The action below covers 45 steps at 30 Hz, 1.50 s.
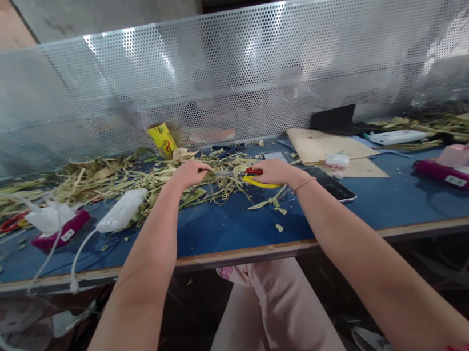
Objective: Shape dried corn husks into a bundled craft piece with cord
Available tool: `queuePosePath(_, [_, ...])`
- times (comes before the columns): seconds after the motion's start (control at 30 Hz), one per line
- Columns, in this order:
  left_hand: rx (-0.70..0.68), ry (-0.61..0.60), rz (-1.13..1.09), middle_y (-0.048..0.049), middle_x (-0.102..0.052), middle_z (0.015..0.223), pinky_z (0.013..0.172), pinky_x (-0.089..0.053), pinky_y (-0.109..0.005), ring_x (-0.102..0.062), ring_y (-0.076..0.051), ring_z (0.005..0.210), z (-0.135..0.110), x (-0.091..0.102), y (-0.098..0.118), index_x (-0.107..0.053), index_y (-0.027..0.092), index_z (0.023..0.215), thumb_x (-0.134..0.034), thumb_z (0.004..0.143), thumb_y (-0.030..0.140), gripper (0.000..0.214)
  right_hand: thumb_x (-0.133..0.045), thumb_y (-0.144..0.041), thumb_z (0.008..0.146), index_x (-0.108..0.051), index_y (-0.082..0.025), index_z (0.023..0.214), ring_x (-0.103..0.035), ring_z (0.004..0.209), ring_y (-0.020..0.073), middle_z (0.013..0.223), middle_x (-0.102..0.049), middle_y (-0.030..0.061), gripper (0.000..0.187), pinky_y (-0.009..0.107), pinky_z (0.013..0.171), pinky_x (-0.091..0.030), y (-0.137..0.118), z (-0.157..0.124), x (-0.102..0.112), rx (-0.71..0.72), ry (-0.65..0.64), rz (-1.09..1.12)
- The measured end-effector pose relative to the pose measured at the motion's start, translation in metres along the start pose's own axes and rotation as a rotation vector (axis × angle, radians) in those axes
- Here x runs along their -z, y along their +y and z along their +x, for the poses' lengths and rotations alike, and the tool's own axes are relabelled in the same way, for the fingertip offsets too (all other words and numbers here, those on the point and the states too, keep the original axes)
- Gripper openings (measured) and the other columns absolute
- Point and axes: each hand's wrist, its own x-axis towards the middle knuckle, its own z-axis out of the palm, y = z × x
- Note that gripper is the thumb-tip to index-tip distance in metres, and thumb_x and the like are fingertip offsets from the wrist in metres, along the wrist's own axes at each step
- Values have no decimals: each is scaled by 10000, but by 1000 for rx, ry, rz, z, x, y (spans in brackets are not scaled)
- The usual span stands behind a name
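My right hand [276,171] is closed around a pair of scissors [258,181] with red and yellow handles. Their blades point left, toward my other hand. The fingers of my left hand [190,174] pinch a green-brown leaf [209,176] just off the blade tips. Whether the blades touch the leaf I cannot tell. Under and around both hands spreads a loose heap of dried leaves and stems [229,186] on the blue tabletop [224,231]. A few cut bits [279,228] lie nearer the front edge.
A perforated metal screen [227,55] runs along the back. At left are a yellow can [162,140], a white power bank [121,211], a purple power strip [62,230] and white cables. To the right lie a phone [334,185], brown paper [321,144] and another purple strip [454,175].
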Motion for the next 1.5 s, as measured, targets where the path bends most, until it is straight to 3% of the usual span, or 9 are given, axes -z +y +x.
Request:
queuePosePath(0.27, [27, -27, 3, -79, -676, 997, 613, -408, -277, -503, -111, 533, 2, -1, -5, -647, 210, 1102, -403, 782, 321, 418, -357, -508, 814, -574, -201, 804, -559, 700, 184, 816, -637, 57, 376, 270, 559, -337, -1, -4, 6, 9, -13, 22])
queuePosePath(0.7, [51, 80, 39, -60, -667, 1041, 660, -410, -269, -539, -135, 648, 2, 0, -13, -669, 219, 1058, -418, 772, 298, 388, -328, -555, 811, -553, -211, 1034, -585, 914, 267, 1089, -620, 98, 467, 383, 767, -435, 1, -6, 1, -44, -109, 71])
queuePosePath(1.03, [33, 35, 12, -72, -665, 1027, 710, -415, -294, -528, -126, 623, 2, 0, -11, -647, 217, 1097, -410, 786, 325, 405, -350, -510, 827, -552, -242, 1097, -581, 948, 248, 1107, -616, 77, 430, 363, 781, -434, 2, -3, 0, 0, -95, 89])
queuePosePath(1.5, [5, 25, -1, -86, -647, 1083, 614, -401, -287, -507, -112, 562, -2, 2, -4, -654, 216, 1091, -409, 771, 329, 419, -360, -543, 827, -581, -251, 1044, -591, 871, 235, 1024, -646, 68, 426, 336, 743, -423, 0, -5, 3, 22, -82, 90])
